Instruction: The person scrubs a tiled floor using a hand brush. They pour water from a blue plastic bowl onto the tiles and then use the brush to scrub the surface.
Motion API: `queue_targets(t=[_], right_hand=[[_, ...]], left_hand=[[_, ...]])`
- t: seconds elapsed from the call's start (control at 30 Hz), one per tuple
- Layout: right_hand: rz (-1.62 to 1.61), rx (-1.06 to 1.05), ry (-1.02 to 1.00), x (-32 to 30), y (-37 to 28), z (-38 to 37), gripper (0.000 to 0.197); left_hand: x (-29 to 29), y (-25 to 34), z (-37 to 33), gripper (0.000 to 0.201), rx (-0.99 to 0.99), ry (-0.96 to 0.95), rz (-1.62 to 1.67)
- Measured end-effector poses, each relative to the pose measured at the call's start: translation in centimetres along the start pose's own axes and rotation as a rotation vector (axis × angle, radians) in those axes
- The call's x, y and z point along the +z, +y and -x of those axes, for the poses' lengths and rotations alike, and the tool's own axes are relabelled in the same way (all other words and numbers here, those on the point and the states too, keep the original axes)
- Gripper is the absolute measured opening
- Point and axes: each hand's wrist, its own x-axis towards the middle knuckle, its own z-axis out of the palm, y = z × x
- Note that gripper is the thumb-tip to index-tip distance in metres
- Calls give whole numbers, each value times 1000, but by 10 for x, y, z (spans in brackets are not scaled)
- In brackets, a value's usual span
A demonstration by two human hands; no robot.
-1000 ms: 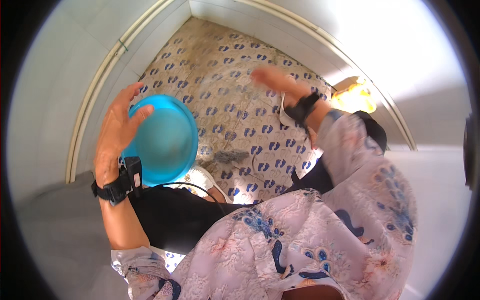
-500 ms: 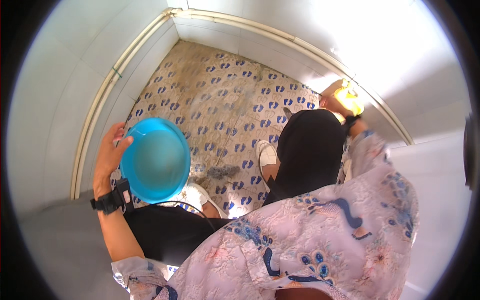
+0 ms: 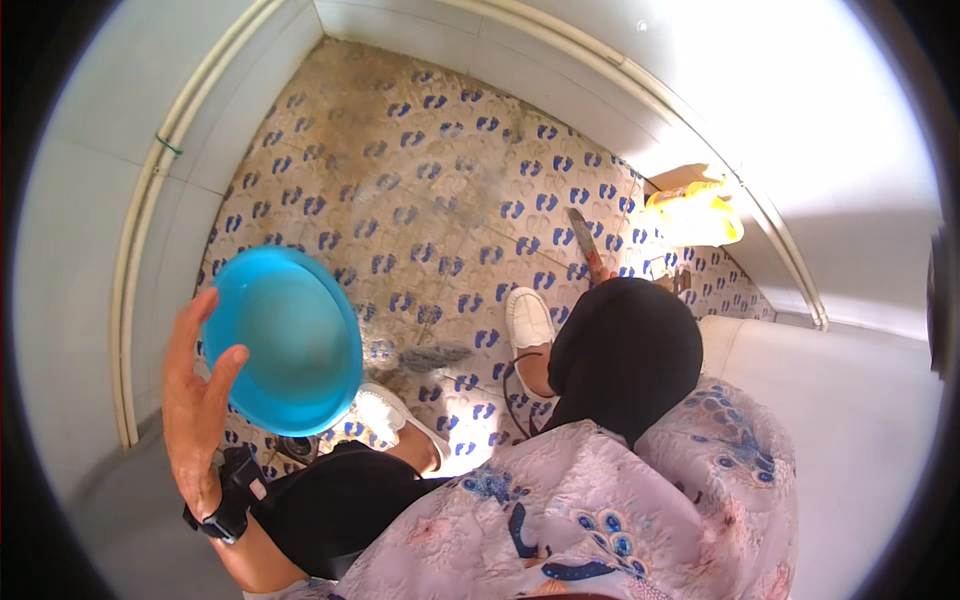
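Note:
A round light-blue plastic basin (image 3: 285,400) stands at the left, tilted a little, with cloudy water in it. Beside its left rim is my left hand (image 3: 195,390). Its fingers are apart, and the thumb overlaps the rim; whether it touches cannot be told. Toward the right a knife (image 3: 583,236) with a long blade and a reddish-brown handle points away from me. Skin-coloured fingertips, seemingly of my right hand (image 3: 604,274), show at the handle's near end; my knee covers the rest. By the right wall lies a yellow and white plastic bag (image 3: 697,215).
My black-trousered right knee (image 3: 630,350) rises between me and the knife. White shoes (image 3: 530,318) rest on the footprint-patterned floor (image 3: 440,225), with a grey wet clump (image 3: 436,357) between them. Pale pipes (image 3: 150,200) run along the tiled walls.
My right hand has left the yellow bag and gone mostly out of sight behind the knee. More of the knife shows. My left hand has shifted lower along the basin.

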Motion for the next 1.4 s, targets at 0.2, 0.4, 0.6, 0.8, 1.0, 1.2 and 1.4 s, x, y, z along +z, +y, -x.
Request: queue_targets(t=[0.2,0.4,0.6,0.8,1.0,1.2,1.4], right_hand=[[36,2,43,25,-3,24,28],[-127,96,121,33,-13,10,38],[-420,129,350,19,-61,3,31],[-401,-447,46,3,-144,25,29],[-135,-831,-159,-3,-161,24,28],[-251,-438,-119,-39,-105,-51,29],[-122,-722,-71,29,-147,15,18]], left_hand=[[10,-5,31,49,-107,-71,-17],[-1,38,79,50,-48,35,-178],[-1,39,95,58,-2,228,-121],[12,73,96,54,94,226,2],[12,66,100,46,87,256,-90],[-7,20,107,39,-62,344,-102],[-3,46,101,43,-63,371,-105]])
